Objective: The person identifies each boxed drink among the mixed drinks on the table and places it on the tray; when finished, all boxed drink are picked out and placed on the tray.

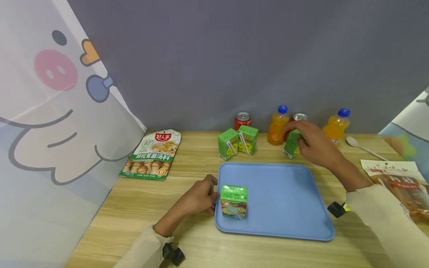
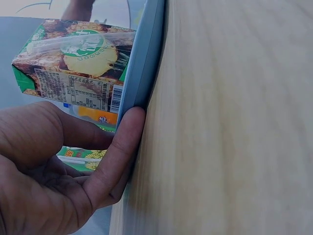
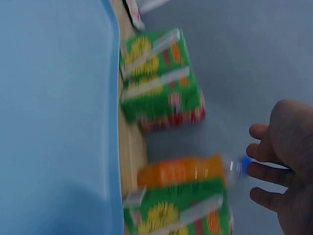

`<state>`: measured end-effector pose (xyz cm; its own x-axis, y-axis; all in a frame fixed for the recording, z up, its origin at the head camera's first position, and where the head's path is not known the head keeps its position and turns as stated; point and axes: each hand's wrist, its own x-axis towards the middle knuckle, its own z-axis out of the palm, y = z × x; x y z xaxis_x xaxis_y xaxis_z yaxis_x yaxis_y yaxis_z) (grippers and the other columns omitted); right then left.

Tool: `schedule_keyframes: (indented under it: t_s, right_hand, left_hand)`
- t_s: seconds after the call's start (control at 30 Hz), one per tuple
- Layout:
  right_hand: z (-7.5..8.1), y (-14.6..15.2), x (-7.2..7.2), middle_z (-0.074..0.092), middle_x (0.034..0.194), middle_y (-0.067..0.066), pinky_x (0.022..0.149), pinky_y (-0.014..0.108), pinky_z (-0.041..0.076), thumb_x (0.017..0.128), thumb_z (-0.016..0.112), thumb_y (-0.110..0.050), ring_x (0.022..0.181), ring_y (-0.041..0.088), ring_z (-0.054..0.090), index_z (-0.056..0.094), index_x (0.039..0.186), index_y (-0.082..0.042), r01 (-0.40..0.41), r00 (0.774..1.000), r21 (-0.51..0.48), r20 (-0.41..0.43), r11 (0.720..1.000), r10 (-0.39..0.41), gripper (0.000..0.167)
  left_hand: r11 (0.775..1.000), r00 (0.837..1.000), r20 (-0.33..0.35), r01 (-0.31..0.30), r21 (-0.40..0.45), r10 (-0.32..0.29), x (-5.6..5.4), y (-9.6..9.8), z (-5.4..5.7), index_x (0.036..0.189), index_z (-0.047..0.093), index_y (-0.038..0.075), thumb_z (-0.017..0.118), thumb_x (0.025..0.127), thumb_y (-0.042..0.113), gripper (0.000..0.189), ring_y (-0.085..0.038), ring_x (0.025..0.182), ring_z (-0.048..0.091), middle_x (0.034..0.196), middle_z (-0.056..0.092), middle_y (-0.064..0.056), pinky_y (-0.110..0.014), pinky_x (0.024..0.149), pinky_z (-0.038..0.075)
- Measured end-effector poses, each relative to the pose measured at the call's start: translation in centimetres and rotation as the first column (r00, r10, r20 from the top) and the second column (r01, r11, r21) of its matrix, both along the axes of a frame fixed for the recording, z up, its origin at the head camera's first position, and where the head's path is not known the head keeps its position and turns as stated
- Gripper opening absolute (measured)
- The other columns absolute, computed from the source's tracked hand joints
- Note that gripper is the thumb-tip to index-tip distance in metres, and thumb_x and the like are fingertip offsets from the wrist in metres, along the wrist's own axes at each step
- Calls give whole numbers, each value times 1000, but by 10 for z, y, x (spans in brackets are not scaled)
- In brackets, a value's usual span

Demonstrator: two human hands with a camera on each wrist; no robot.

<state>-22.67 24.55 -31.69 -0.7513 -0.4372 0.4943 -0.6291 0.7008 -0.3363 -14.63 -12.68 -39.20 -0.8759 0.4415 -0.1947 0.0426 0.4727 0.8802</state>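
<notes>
My left hand [image 1: 199, 197] pinches the left rim of a blue tray [image 1: 275, 201], thumb and fingers on either side of it in the left wrist view. Just inside that rim stands a green-topped juice carton [image 1: 234, 201] with pineapple pictures and a straw on its side. My right hand [image 1: 313, 143] hovers over the back of the table, above a green drink carton [image 1: 291, 148] with yellow flowers. In the right wrist view its fingers [image 3: 268, 174] are loosely bent, apart from the cartons and holding nothing.
Behind the tray stand two more green cartons [image 1: 247, 139], red cans [image 1: 242, 120] and orange drink bottles [image 1: 276, 128] with blue caps. At left lies a soup-seasoning pouch [image 1: 152, 154]. A white spoon [image 1: 365, 147] and a packaged food bag [image 1: 399, 182] lie at right. A grey wall closes the back.
</notes>
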Motion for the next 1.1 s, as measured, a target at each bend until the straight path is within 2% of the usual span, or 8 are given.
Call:
schedule_keyframes:
  t_s: [0.1, 0.23, 0.4, 0.53, 0.67, 0.83, 1.0, 1.1]
  right_hand:
    - [-8, 17, -14, 55, 134, 20, 107, 67, 37, 80, 46, 23, 128, 46, 43, 58, 130, -1, 33, 999, 62, 38, 998, -35, 57]
    - [-17, 29, -20, 49, 139, 27, 107, 69, 34, 75, 47, 24, 126, 51, 39, 53, 136, 1, 53, 994, 167, 83, 985, -67, 66]
    - [-20, 34, -21, 48, 140, 28, 104, 66, 34, 77, 53, 21, 123, 50, 36, 52, 138, -1, 79, 991, 215, 90, 974, -100, 64]
    - [-18, 35, -23, 50, 136, 30, 101, 63, 34, 83, 61, 16, 121, 49, 37, 53, 136, 1, 88, 991, 216, 78, 972, -107, 55]
    - [-17, 38, -25, 47, 135, 35, 99, 65, 34, 90, 63, 6, 121, 52, 35, 51, 137, 5, 121, 982, 208, 118, 971, -148, 49]
    - [-21, 45, -29, 46, 136, 35, 95, 67, 38, 94, 67, -5, 118, 51, 37, 49, 139, 6, 158, 961, 155, 203, 975, -188, 49]
    - [-29, 55, -35, 46, 131, 32, 95, 65, 46, 98, 67, -16, 116, 48, 44, 45, 140, 8, 156, 928, 7, 343, 988, -149, 53]
    - [-34, 61, -34, 46, 133, 29, 92, 46, 57, 101, 64, -25, 119, 46, 48, 37, 143, 6, 167, 883, -96, 458, 981, -105, 59]
  left_hand:
    - [1000, 1000, 6, 0, 3, 0, 0, 0, 0, 131, 40, -11, 55, 100, -3, 35, -25, 58, 68, 78, 63, -15, -35, 51, 63]
    - [1000, 1000, 15, -3, 5, 3, 2, 1, 1, 131, 40, -11, 55, 100, -4, 35, -25, 58, 68, 78, 62, -16, -36, 51, 63]
    - [1000, 1000, 14, -4, 9, 4, 1, 1, 2, 131, 40, -11, 55, 100, -4, 35, -25, 58, 68, 78, 62, -16, -36, 51, 63]
    - [1000, 1000, 12, -8, 8, 8, 1, 1, 2, 131, 41, -11, 55, 100, -4, 35, -25, 58, 67, 78, 62, -16, -36, 51, 63]
    - [1000, 1000, 12, -7, 11, 7, 1, 0, 1, 131, 41, -10, 55, 100, -3, 34, -25, 58, 67, 79, 61, -17, -36, 51, 63]
    - [1000, 1000, 14, -6, 16, 6, 1, 0, 0, 131, 41, -9, 55, 100, -3, 34, -25, 58, 67, 79, 61, -17, -36, 51, 63]
    - [1000, 1000, 14, -9, 14, 9, 0, 0, 0, 130, 41, -9, 55, 100, -3, 34, -25, 57, 67, 78, 61, -17, -36, 51, 63]
    - [1000, 1000, 21, -8, 13, 8, 0, 0, 0, 130, 41, -9, 56, 100, -3, 34, -25, 57, 67, 78, 62, -17, -36, 51, 63]
